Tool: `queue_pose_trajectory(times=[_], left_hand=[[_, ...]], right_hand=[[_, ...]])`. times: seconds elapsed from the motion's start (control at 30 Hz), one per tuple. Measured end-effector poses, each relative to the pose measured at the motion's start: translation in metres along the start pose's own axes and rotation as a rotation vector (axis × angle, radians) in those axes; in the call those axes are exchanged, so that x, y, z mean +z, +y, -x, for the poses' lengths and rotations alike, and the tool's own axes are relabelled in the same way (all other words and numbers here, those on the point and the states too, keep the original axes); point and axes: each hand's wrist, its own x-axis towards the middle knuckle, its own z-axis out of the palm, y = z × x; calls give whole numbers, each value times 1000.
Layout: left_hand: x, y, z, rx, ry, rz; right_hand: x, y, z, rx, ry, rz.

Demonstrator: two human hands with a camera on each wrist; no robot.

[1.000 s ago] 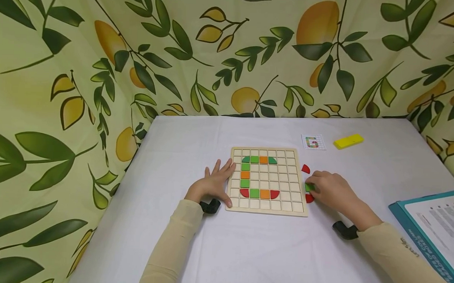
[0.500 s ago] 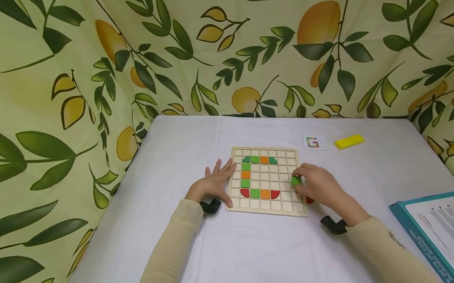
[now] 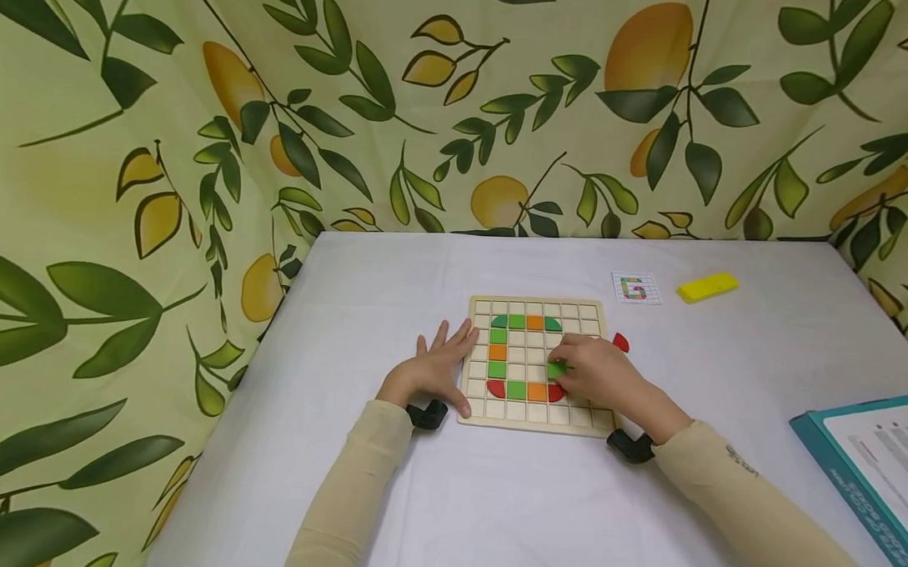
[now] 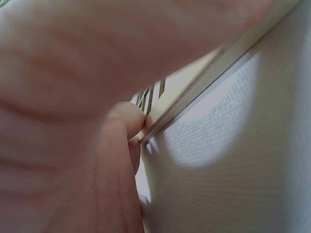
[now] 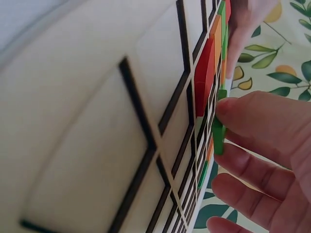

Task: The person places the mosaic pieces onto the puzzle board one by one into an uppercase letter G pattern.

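Note:
A wooden grid board (image 3: 517, 352) lies on the white cloth in the head view. Green, orange and red tiles form a C-like outline on it. My left hand (image 3: 432, 373) has its fingers spread along the board's left edge. Between thumb and fingers, my right hand (image 3: 601, 370) pinches a green square tile (image 3: 556, 370) just above the lower right red quarter-round tile (image 3: 556, 393). The right wrist view shows that green tile (image 5: 218, 138) upright at the fingertips, over the board. Whether it touches the board I cannot tell. One loose red quarter-round piece (image 3: 621, 343) lies right of the board.
A small pattern card (image 3: 636, 288) and a yellow block (image 3: 707, 287) lie behind the board to the right. A teal box or book (image 3: 860, 473) lies at the right side. Fruit-patterned cloth (image 3: 505, 110) hangs behind the table.
My right hand has picked up the green tile from beside the board and carried it left over the grid. My left hand stays at the board's left edge.

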Motion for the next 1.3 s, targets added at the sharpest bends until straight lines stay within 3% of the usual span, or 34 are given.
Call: queue_pose_trajectory(times=[0.27, 0.63, 0.93, 1.1, 1.3], left_hand=[[1, 0, -1, -5, 1, -7], [2, 1, -1, 2, -2, 4], [0, 0, -3, -15, 1, 5], [0, -1, -2, -11, -1, 4], [0, 1, -1, -3, 4, 11]], right_hand=[[1, 3, 1, 15, -61, -5], [-2, 6, 4, 24, -79, -42], [-29, 19, 21, 175, -42, -76], [-41, 27, 39, 254, -77, -74], [-40, 35, 57, 295, -123, -68]])
